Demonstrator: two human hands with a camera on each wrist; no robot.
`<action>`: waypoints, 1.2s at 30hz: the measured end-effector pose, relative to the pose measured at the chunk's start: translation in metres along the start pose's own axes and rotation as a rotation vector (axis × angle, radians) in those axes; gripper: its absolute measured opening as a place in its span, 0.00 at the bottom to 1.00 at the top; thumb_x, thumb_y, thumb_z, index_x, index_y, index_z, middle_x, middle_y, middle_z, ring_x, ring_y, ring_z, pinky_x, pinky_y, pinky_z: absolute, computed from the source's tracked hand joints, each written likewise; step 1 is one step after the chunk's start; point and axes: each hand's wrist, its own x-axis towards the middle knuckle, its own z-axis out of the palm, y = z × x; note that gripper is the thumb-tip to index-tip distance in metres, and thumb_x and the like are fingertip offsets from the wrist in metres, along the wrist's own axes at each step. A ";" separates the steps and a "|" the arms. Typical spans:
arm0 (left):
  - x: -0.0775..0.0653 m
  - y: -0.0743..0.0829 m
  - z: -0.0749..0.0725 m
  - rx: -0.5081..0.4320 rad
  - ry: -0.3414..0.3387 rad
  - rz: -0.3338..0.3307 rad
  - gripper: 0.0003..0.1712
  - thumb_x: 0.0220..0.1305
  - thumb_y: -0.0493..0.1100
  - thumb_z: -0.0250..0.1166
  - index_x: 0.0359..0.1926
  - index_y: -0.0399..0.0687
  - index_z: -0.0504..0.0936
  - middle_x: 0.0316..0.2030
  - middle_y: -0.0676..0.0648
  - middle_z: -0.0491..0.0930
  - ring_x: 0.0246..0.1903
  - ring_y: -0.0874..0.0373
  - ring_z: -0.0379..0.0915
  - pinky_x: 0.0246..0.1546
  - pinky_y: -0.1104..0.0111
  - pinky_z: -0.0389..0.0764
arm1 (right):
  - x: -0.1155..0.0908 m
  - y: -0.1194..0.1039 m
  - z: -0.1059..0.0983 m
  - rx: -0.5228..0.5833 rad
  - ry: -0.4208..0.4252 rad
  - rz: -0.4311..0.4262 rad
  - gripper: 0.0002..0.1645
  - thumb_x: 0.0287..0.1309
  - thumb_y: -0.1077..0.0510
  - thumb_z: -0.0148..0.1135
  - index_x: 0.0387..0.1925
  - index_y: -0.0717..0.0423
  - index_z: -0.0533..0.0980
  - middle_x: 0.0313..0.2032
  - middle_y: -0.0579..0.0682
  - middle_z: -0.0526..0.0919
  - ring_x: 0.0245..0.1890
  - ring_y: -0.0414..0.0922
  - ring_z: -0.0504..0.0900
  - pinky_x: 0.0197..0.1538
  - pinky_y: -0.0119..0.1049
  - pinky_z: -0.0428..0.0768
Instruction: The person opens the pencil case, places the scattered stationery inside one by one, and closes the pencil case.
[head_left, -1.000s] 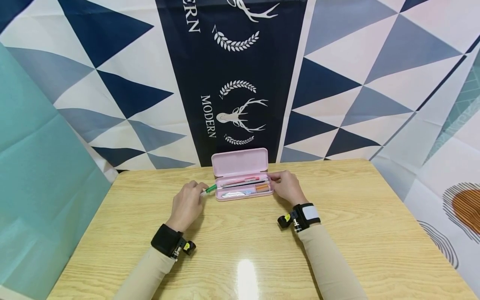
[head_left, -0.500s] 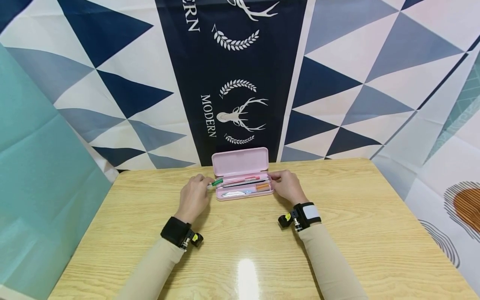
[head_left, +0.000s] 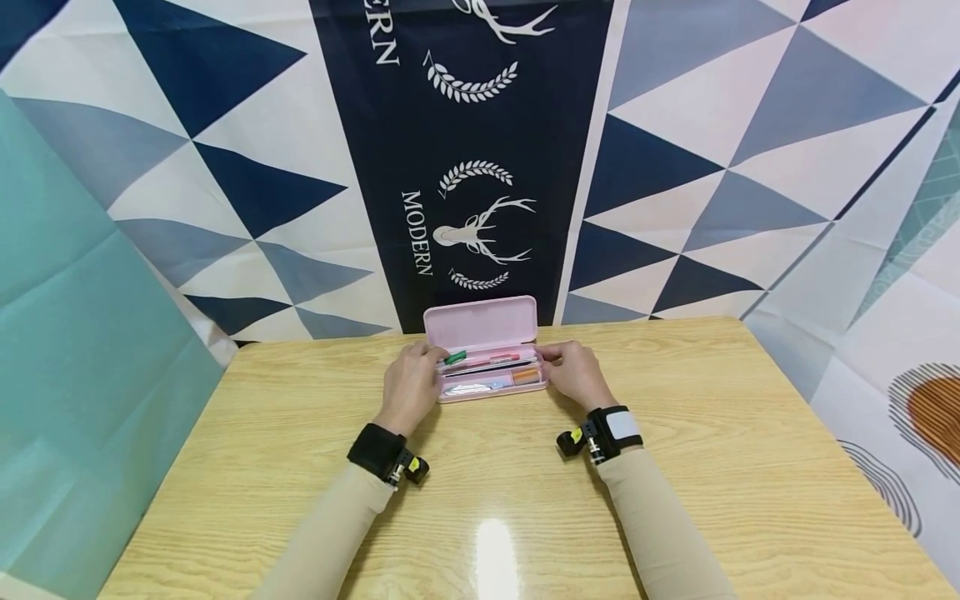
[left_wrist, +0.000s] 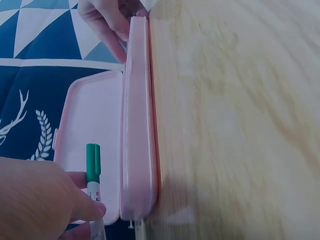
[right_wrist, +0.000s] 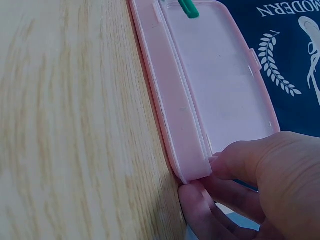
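A pink pencil case point(head_left: 480, 323) lies at the far edge of the table, its lid raised against the backdrop. My left hand point(head_left: 409, 387) pinches a white marker with a green cap point(left_wrist: 93, 164) between thumb and fingers, at the left end of the case. The cap points right, above the case's back compartment. My right hand point(head_left: 577, 373) holds the right end of the case, thumb on its rim and fingers against the end wall point(right_wrist: 196, 167). Inside lie a red pen point(head_left: 504, 358) in the back part and an orange-ended item point(head_left: 525, 376) in the front part.
The wooden table point(head_left: 480, 475) stretches from the case towards me. A patterned backdrop point(head_left: 495, 150) rises just behind the case, and a teal sheet point(head_left: 82, 350) hangs at the left.
My left hand has moved right with the marker, bringing the green cap from outside the case's left end to above it. My right hand stays at the right end.
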 end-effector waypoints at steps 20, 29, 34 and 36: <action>0.016 0.028 0.021 -0.043 0.036 0.045 0.23 0.46 0.28 0.73 0.45 0.50 0.89 0.39 0.45 0.84 0.40 0.50 0.81 0.34 0.56 0.85 | 0.000 0.004 0.002 -0.028 0.011 -0.029 0.19 0.60 0.63 0.64 0.54 0.52 0.84 0.52 0.58 0.87 0.41 0.50 0.83 0.34 0.36 0.76; 0.023 0.034 0.026 -0.041 0.027 0.045 0.21 0.48 0.28 0.71 0.44 0.50 0.89 0.39 0.46 0.84 0.41 0.51 0.80 0.37 0.58 0.85 | 0.001 0.004 0.003 -0.026 0.009 -0.024 0.19 0.61 0.61 0.65 0.54 0.51 0.84 0.53 0.57 0.87 0.45 0.51 0.84 0.40 0.40 0.78; 0.028 0.036 0.031 -0.045 0.011 0.037 0.19 0.53 0.29 0.70 0.44 0.51 0.89 0.39 0.47 0.84 0.42 0.52 0.79 0.43 0.59 0.85 | 0.001 0.002 0.002 -0.020 0.010 -0.023 0.20 0.60 0.62 0.65 0.54 0.51 0.84 0.52 0.58 0.87 0.42 0.51 0.83 0.37 0.38 0.75; 0.030 0.037 0.033 -0.045 0.004 0.032 0.18 0.54 0.29 0.69 0.44 0.52 0.89 0.40 0.47 0.84 0.43 0.52 0.79 0.44 0.59 0.85 | 0.001 0.002 0.002 -0.016 0.009 -0.016 0.20 0.60 0.62 0.65 0.54 0.51 0.84 0.52 0.58 0.87 0.41 0.50 0.82 0.36 0.37 0.74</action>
